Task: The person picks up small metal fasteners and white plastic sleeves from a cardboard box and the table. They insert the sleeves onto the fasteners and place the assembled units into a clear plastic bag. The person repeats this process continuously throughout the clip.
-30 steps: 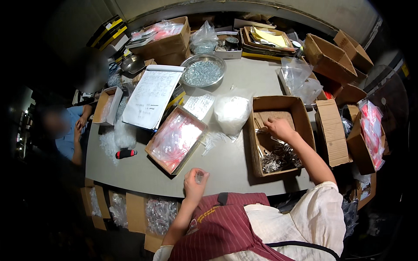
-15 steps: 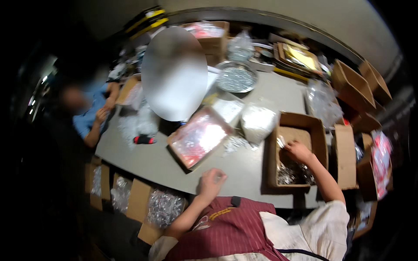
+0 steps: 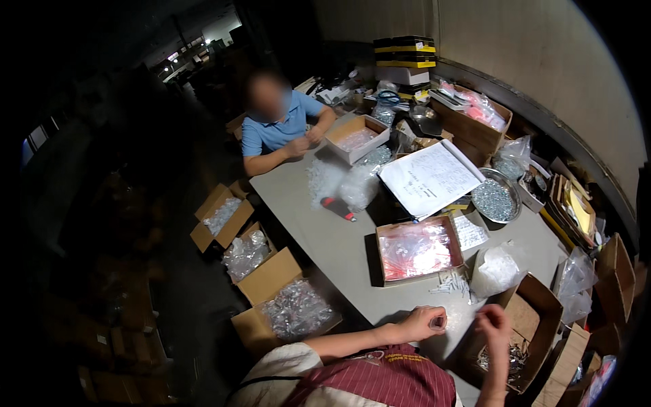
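My left hand is closed at the table's near edge, its fingers curled around something small and greyish that I cannot make out. Pale, see-through material shows beside those fingers. To its right, my right hand is raised by the near wall of a deep cardboard box, fingers bent and slightly blurred; whether it pinches anything is unclear. Small shiny metal parts lie in that box. Beyond my hands are a shallow box of clear and red plastic bags, loose white pieces and a white-filled bag.
Across the table, a person in a blue shirt works beside a small box. A notepad and a metal bowl of small parts stand farther back. Open cartons line the left side; more boxes crowd the right.
My right hand has come up out of the deep box and moved left toward my left hand. My left hand has curled closed. The view has swung left, showing the other person more fully.
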Action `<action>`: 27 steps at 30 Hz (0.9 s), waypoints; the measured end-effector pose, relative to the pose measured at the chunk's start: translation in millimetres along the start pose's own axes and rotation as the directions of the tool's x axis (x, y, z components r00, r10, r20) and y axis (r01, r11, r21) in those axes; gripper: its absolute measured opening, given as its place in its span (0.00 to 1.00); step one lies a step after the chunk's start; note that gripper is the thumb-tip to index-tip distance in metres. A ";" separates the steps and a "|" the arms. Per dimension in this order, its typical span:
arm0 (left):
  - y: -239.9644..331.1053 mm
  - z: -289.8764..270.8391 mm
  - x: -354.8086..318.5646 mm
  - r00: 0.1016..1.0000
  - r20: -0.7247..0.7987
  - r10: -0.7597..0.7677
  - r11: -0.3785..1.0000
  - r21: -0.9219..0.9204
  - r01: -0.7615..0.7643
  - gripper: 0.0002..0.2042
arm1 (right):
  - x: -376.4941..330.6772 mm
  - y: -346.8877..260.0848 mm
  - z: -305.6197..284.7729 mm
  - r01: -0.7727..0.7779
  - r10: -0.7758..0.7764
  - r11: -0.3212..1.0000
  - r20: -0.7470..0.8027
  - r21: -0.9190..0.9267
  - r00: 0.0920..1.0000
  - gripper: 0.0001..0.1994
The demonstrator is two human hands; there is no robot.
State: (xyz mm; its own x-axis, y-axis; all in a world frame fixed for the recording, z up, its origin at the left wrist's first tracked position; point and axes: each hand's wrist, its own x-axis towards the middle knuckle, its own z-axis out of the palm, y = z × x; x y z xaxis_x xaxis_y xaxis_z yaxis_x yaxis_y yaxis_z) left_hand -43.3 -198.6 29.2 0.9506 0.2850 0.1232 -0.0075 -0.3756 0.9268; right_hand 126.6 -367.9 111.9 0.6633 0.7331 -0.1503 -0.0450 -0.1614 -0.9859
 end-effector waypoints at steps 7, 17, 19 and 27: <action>-12.8 -4.7 -2.6 0.989 -0.134 -0.061 0.995 0.070 0.071 0.14 | 5.9 -10.1 76.0 0.301 -0.087 0.841 0.437 -0.449 0.895 0.11; -2.1 -10.4 -5.1 0.992 -0.092 0.083 0.996 -0.029 -0.086 0.14 | 3.0 -31.3 56.9 0.486 0.013 0.671 0.664 -0.560 0.748 0.19; -6.3 -10.8 -6.1 0.997 -0.068 0.040 0.998 -0.052 -0.044 0.15 | 1.5 -36.1 55.2 0.499 -0.047 0.579 0.585 -0.645 0.810 0.18; 11.6 -30.4 -7.2 0.956 -0.278 0.094 0.990 -0.078 -0.120 0.15 | 6.9 -30.5 67.8 0.644 -0.493 0.486 0.423 -0.591 0.761 0.09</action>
State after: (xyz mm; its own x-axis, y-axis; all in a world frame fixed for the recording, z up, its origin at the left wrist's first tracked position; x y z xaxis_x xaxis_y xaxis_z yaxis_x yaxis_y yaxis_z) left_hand -59.6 -178.2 49.8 0.8216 0.4826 0.3032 -0.1453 -0.3370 0.9302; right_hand 81.9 -313.2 135.9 0.2111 0.9163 0.3403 0.8464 0.0028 -0.5325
